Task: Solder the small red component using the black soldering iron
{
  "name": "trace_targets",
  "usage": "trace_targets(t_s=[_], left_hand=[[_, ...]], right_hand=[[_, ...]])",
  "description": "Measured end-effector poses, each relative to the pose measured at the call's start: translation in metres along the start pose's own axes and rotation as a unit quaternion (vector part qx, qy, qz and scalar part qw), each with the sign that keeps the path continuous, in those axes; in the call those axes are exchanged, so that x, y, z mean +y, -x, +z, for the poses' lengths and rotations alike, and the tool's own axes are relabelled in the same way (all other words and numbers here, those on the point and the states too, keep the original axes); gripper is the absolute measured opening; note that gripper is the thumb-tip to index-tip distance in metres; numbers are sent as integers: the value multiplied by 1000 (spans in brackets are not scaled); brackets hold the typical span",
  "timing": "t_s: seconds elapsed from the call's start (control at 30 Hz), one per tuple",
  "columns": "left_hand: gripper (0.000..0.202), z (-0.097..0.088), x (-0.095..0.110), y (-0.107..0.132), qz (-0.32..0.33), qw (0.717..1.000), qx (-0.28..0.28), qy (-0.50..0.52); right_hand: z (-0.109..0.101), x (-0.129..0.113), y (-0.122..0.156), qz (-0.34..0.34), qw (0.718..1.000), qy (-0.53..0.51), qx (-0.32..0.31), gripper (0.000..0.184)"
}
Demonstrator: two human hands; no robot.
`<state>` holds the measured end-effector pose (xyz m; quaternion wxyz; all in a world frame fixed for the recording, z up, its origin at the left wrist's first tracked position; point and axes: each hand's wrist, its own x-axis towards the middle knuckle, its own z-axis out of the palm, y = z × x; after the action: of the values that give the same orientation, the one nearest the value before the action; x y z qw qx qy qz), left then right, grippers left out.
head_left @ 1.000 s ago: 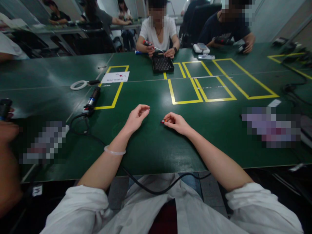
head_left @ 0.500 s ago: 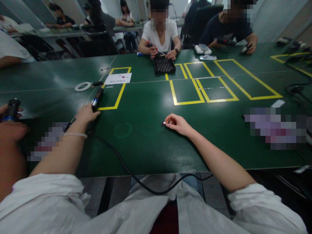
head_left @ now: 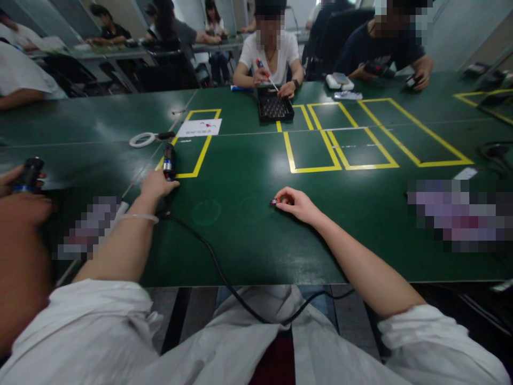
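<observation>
— Left grip?
— Curling shut around the near end of the electric screwdriver, over toward the left edge of the table. Keeping its dark body pointed at the far edge, across the near corner of a yellow tape rectangle.
— Trailing anything?
— Trailing a black cable, snaking from under that grip across the green top and dropping over the near edge.
— Right grip?
— Resting near the middle of the table, well apart from the left one. Pinching a small red part between thumb and fingertips, right at the surface. Failing to tell whether touching the table or hanging just above it.
— Seeing anything beyond the screwdriver?
— Seeing a white ring just past its tip and a paper sheet beside that, lying in the far end of the yellow rectangle. Seeing a black tray by the far edge, under another person's hands.
— And looking at the left edge?
— Finding a co-worker's hand there, blurred, wrapping around a dark cylinder.
</observation>
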<state>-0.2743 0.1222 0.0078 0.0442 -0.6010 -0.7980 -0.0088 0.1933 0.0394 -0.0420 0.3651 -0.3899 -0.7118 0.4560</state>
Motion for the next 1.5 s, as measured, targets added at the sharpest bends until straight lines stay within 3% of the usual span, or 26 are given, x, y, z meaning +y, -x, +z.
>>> trace_targets(t_s=[0.1,0.23,0.57,0.73,0.9,1.3,1.5], left_hand=[[61,-6,32,23,-18,1000,-19,-12],[65,-13,79,58,17,1000,-6,7],[63,-25,192,143,196,980,11,12],[64,-29,232,171,262,965,19,16],[63,-31,244,185,287,958,19,14],[62,-32,243,192,305,952,23,13],[63,-31,243,193,307,951,23,16]], right_hand=[[0,1,0,4,1000,9,8,25],[1,2,0,13,1000,8,5,26],[0,0,-1,0,1000,2,19,26],[-2,0,-1,-5,997,39,66,18],[-4,1,-1,-7,993,66,101,14],[2,3,-1,-41,993,89,59,14],[1,3,-1,-63,989,113,69,11]])
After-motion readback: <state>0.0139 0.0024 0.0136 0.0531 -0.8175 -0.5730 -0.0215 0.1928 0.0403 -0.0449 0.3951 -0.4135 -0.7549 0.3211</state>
